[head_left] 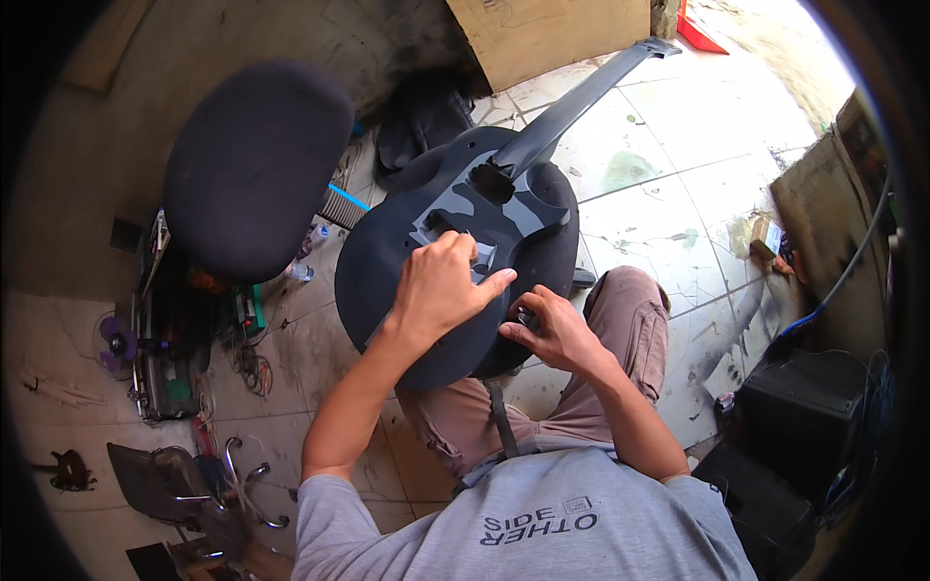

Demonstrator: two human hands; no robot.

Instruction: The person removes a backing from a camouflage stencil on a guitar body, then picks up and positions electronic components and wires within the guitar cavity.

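Head view: at the far left I see a purple fan (116,341), and below it a black chair (160,474) with curved chrome parts, its lower end fading into the dark rim. Next comes a rack (167,373) crammed with gear too shadowed to sort out. A clear bottle (300,272) lies just beyond; whatever it holds, I can't tell. A large dark cushion (257,169) blocks my look at things behind it.

In the middle, a dark guitar (520,221) with grey patches lies over a black padded seat (557,189), right before the seated person, its neck slanting up to the right. The hollow (492,184) by the neck is too dark to see into; another is partly covered by the left hand (441,290). That hand's fingers curl down onto the body, thumb spread away; I can't tell whether its grip is closed on anything. The right hand (560,334) is at the guitar's near edge, thumb and forefinger close around something small and unclear, so its grip I can't judge either.

Farther right, a red tray (701,35) is cut short by glare, and a black box (804,402) hides its contents.
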